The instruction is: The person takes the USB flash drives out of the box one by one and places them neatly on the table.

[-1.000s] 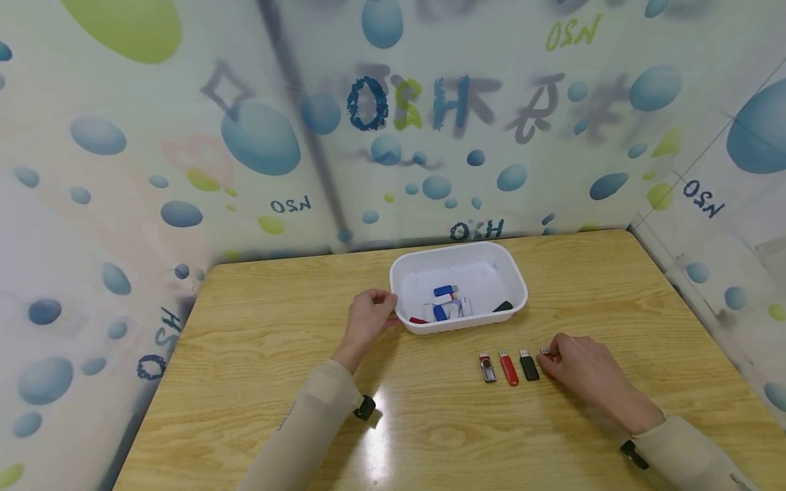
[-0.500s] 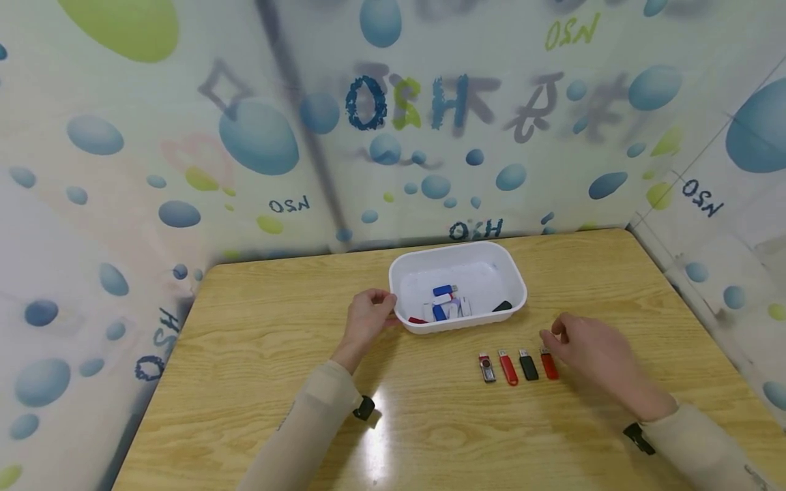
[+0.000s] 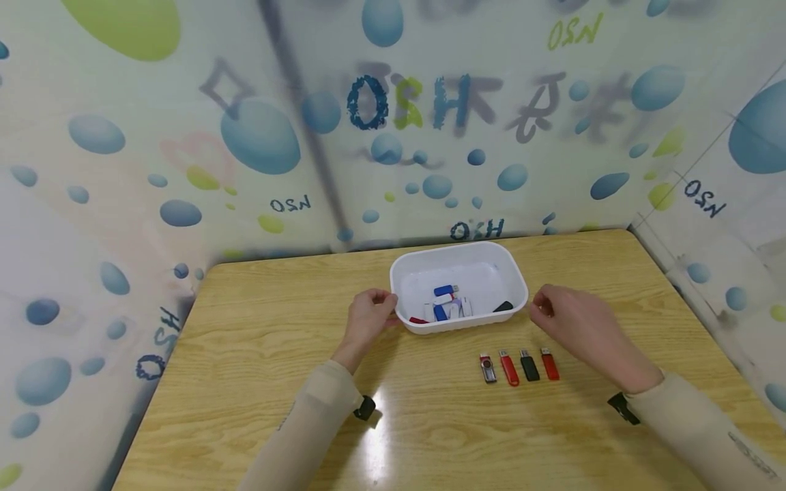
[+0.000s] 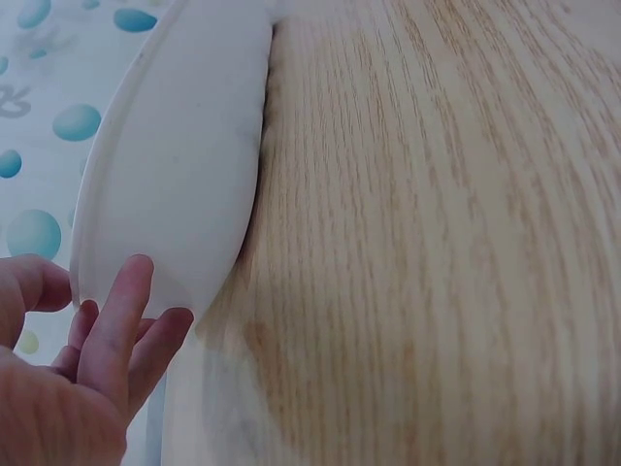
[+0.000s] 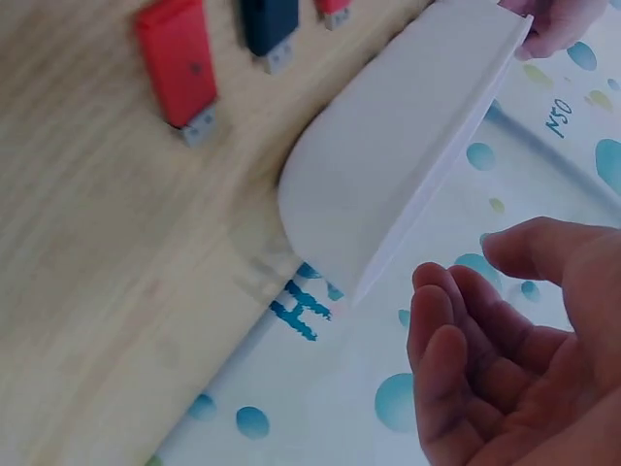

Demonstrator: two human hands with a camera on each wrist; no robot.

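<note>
My left hand (image 3: 370, 315) holds the left end of a white plastic tray (image 3: 510, 312), thumb at the rim and fingers against the outer wall (image 4: 179, 175). Off the tray's right end hovers my right hand (image 3: 577, 320), nothing in it; the right wrist view shows its fingers loosely curled with a gap to the thumb. On the table in front of the tray, several USB sticks stand in a row: a red and silver swivel one (image 3: 488, 368), a red one with a looped end (image 3: 509, 368), a black one (image 3: 529, 366) and a plain red one (image 3: 550, 365).
Inside the tray lie more USB sticks: a blue one (image 3: 443, 291), a black one (image 3: 503, 307) at the right, a dark red one at the left and several white ones. The wooden table (image 3: 430, 429) ends at a patterned wall (image 3: 344, 170) behind the tray.
The right hand has let go of the plain red USB stick at the row's right end and moved up and back to the tray's right end. The left hand stays put.
</note>
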